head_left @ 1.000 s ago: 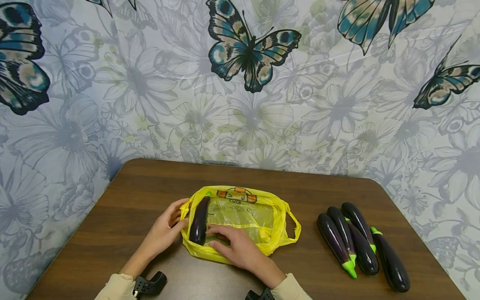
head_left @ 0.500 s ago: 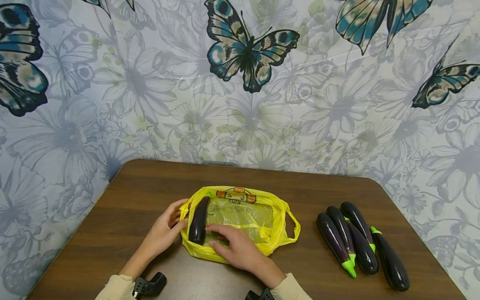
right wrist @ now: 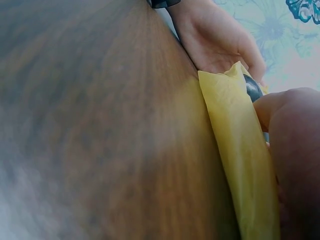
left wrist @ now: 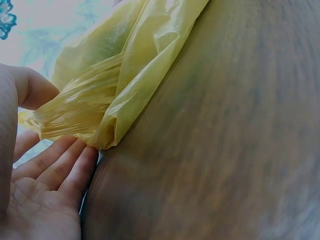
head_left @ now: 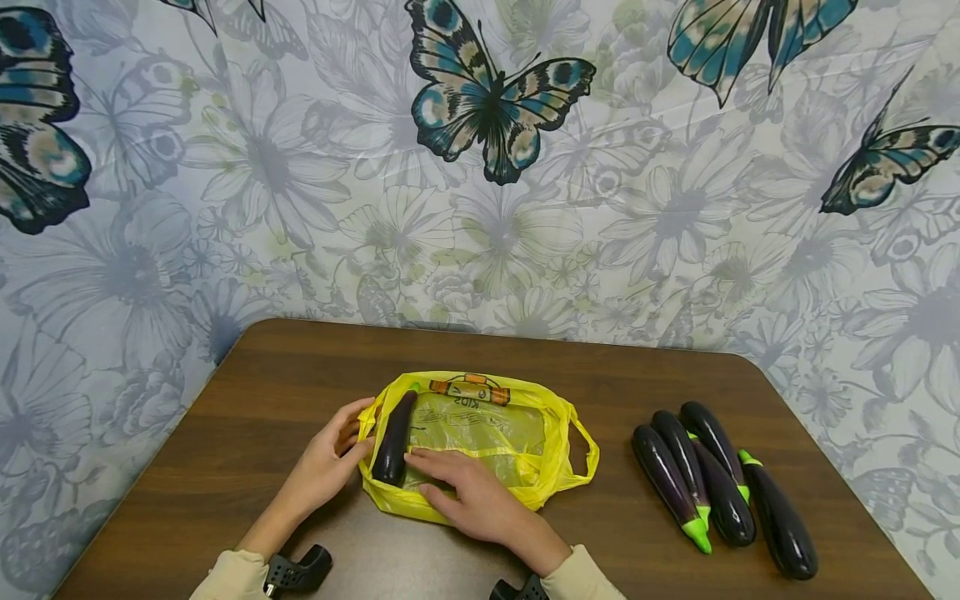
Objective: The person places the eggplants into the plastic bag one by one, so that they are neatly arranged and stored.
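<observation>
A yellow plastic bag (head_left: pixel 558 492) lies on its side on the wooden table, its mouth spread wide. Inside, along its left wall, is a dark purple eggplant (head_left: pixel 394 442) with its green cap toward the back. My right hand (head_left: pixel 472 496) reaches over the bag's front edge, fingers extended and fingertips right at the eggplant's side. My left hand (head_left: pixel 326 458) is at the bag's left end. In the left wrist view, its fairly straight fingers (left wrist: pixel 60 167) touch the bag's gathered plastic from outside, with the thumb (left wrist: pixel 37 90) apart from them. The right wrist view partly hides the eggplant behind the bag.
Several eggplants (head_left: pixel 663 475) with bright green caps lie in a group on the right of the table (head_left: pixel 300 358). A loop handle (head_left: pixel 588 454) of the bag sticks out to the right. Behind the table hangs a butterfly-patterned cloth (head_left: pixel 502 250).
My right fingers have straightened and shifted slightly left. The eggplant in the bag has slid a little left and tilted more. The left hand has stayed nearly in place.
</observation>
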`<state>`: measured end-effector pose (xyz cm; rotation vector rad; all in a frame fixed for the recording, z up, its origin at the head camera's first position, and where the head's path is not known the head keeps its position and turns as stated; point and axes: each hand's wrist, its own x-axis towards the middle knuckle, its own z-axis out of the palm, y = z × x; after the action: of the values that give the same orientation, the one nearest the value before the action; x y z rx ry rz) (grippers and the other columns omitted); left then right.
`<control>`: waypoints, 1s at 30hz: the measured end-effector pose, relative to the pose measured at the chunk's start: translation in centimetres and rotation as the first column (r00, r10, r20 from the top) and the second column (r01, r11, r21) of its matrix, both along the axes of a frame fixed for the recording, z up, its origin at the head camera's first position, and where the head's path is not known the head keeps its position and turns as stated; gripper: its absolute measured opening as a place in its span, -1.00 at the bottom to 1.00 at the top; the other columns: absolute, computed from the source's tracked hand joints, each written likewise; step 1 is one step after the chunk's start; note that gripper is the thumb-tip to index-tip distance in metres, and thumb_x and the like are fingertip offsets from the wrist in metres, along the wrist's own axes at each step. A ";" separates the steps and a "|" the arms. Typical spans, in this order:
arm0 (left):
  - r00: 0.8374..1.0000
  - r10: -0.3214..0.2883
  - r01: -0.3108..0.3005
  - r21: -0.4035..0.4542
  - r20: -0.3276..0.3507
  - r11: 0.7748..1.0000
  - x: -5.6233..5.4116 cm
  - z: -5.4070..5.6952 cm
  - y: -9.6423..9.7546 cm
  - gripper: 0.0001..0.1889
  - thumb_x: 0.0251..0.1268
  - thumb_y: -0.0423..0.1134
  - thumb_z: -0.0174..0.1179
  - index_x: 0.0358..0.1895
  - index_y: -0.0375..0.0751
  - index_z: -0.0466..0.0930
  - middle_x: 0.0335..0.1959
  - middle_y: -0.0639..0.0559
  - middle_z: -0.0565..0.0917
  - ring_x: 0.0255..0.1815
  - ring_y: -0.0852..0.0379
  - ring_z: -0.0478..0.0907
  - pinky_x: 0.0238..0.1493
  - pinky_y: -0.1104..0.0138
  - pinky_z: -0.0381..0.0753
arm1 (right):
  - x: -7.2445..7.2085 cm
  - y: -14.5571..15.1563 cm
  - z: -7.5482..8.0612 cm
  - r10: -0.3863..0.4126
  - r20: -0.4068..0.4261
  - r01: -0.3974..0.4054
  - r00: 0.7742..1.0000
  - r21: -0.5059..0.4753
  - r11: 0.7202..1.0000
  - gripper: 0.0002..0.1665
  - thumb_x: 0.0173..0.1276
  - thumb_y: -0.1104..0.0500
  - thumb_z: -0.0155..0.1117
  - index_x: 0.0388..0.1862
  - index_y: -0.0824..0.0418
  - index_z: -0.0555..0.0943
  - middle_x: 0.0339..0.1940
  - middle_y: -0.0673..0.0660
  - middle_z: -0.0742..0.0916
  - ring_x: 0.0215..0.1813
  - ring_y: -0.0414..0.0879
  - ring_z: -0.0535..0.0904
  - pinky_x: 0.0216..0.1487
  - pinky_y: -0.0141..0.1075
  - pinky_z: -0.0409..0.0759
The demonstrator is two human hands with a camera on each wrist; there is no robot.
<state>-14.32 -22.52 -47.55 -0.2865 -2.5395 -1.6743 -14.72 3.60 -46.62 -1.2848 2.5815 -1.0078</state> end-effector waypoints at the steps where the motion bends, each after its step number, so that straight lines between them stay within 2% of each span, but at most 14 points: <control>1: 1.000 0.000 0.000 0.000 0.000 1.000 0.0 0.0 0.0 -0.41 0.50 -0.34 0.22 0.52 -0.15 0.28 0.33 -0.22 0.54 0.32 -0.13 0.56 0.17 0.66 0.45 | 0.0 0.0 0.0 0.002 -0.001 -0.002 1.000 0.003 1.000 -0.45 0.64 0.10 0.09 0.55 -0.03 0.42 0.51 0.03 0.54 0.47 -0.06 0.49 0.44 -0.08 0.50; 6: 1.000 0.004 -0.004 0.001 0.003 1.000 0.0 0.1 -0.1 -0.41 0.50 -0.32 0.22 0.52 -0.14 0.29 0.31 -0.21 0.56 0.30 -0.11 0.57 0.16 0.65 0.46 | 0.0 -0.1 0.0 -0.001 0.006 0.001 1.000 -0.001 1.000 -0.45 0.63 0.12 0.09 0.55 -0.03 0.41 0.50 0.00 0.55 0.47 -0.09 0.48 0.45 -0.10 0.49; 13: 1.000 0.009 -0.009 -0.006 0.006 1.000 0.0 0.0 -0.1 -0.41 0.49 -0.32 0.23 0.51 -0.13 0.30 0.30 -0.19 0.58 0.29 -0.07 0.57 0.16 0.64 0.47 | 0.0 -0.1 -0.2 -0.037 0.058 0.039 0.998 -0.035 0.999 -0.47 0.62 0.12 0.11 0.52 0.00 0.45 0.44 -0.06 0.59 0.43 -0.15 0.51 0.42 -0.16 0.52; 22: 1.000 0.006 -0.006 -0.018 -0.004 1.000 0.1 0.0 0.1 -0.41 0.50 -0.31 0.23 0.52 -0.14 0.29 0.31 -0.19 0.57 0.29 -0.07 0.57 0.17 0.64 0.47 | 0.3 0.1 0.0 -0.045 0.011 0.046 0.999 -0.031 0.998 -0.48 0.60 0.10 0.15 0.49 0.04 0.48 0.40 -0.04 0.62 0.39 -0.16 0.56 0.35 -0.21 0.58; 30: 1.000 0.008 -0.008 -0.016 -0.012 1.000 0.3 -0.1 0.0 -0.42 0.50 -0.32 0.21 0.52 -0.13 0.30 0.34 -0.18 0.56 0.31 -0.06 0.55 0.18 0.62 0.47 | 0.6 0.4 0.4 -0.056 0.004 0.056 0.998 -0.046 0.997 -0.48 0.57 0.13 0.19 0.47 0.08 0.50 0.40 0.00 0.63 0.39 -0.14 0.55 0.35 -0.23 0.58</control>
<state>-14.06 -22.51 -47.66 -0.2864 -2.5430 -1.6454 -14.08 4.02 -46.22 -1.2264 2.6214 -1.0846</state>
